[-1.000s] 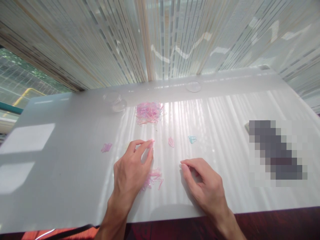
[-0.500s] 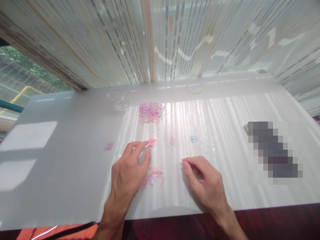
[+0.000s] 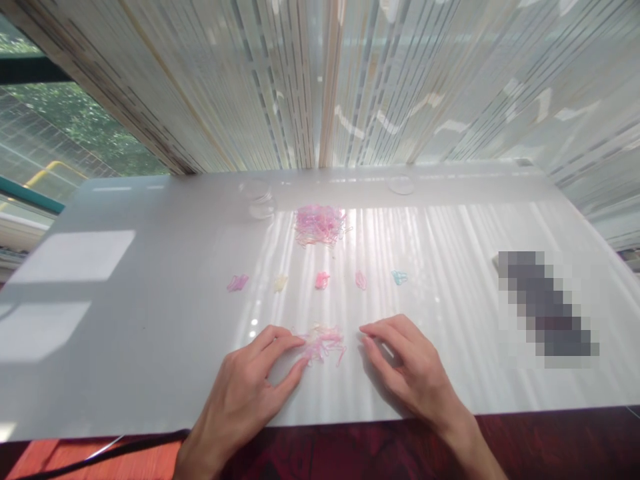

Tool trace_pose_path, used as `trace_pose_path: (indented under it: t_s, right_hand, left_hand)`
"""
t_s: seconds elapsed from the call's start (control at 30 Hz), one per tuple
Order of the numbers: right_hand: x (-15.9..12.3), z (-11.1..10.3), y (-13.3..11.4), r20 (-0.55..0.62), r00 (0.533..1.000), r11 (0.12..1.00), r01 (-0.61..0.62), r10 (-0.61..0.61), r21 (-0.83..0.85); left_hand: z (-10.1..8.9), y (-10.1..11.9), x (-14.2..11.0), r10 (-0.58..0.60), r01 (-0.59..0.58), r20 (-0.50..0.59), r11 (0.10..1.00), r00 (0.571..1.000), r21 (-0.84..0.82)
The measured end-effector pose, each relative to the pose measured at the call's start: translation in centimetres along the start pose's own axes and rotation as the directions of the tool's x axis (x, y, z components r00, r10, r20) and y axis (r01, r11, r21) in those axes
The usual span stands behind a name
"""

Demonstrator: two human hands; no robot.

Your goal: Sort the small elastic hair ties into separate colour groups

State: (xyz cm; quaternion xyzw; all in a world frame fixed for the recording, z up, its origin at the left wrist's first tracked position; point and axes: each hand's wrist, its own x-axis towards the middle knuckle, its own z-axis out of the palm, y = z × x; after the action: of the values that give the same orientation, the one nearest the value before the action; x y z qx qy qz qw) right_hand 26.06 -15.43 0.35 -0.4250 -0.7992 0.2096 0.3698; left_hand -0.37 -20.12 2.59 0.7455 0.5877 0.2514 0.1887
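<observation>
My left hand [image 3: 263,377] is open at the left edge of a small loose pile of mixed pastel paper clips [image 3: 324,343], thumb and fingers apart. Its fingertips reach the pile; whether they touch a clip is hard to tell. To the right of the pile, my right hand [image 3: 407,357] rests on the table with thumb and forefinger parted and nothing visible between them. Beyond both hands lies a row of small clip groups: purple [image 3: 238,283], pale yellow [image 3: 281,283], bright pink [image 3: 322,280], light pink [image 3: 361,280] and teal [image 3: 399,277].
A larger heap of pink and pastel clips [image 3: 320,225] lies farther back on the white table [image 3: 165,373]. Clear round containers [image 3: 261,203] stand left of it, and a clear disc [image 3: 401,185] lies behind. A blurred-out dark object [image 3: 545,303] is at right. A striped curtain [image 3: 280,87] hangs behind.
My left hand has drawn back from the bright pink group to the near pile, uncovering the pale yellow group. My right hand's thumb and forefinger have parted. The view has shifted slightly.
</observation>
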Motion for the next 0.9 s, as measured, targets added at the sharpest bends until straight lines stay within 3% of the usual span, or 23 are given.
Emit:
trace_pose_path:
  t_s: [0.23,0.47,0.9]
  right_hand:
    - [-0.3,1.4,-2.2,0.133,0.989,0.997,0.059,-0.066,0.056]
    - [-0.3,2.5,-2.4,0.103,0.992,0.997,0.068,-0.072,0.042]
    - [-0.2,2.6,-2.9,0.065,0.994,0.988,0.077,-0.086,0.136]
  left_hand:
    - [0.4,-0.1,-0.4,-0.005,0.004,-0.023,0.999,1.0,-0.031]
    - [0.5,-0.1,-0.3,0.017,-0.019,-0.034,0.997,0.999,-0.078]
    - [0.1,0.2,-0.4,0.141,-0.161,-0.116,0.971,0.983,-0.178]
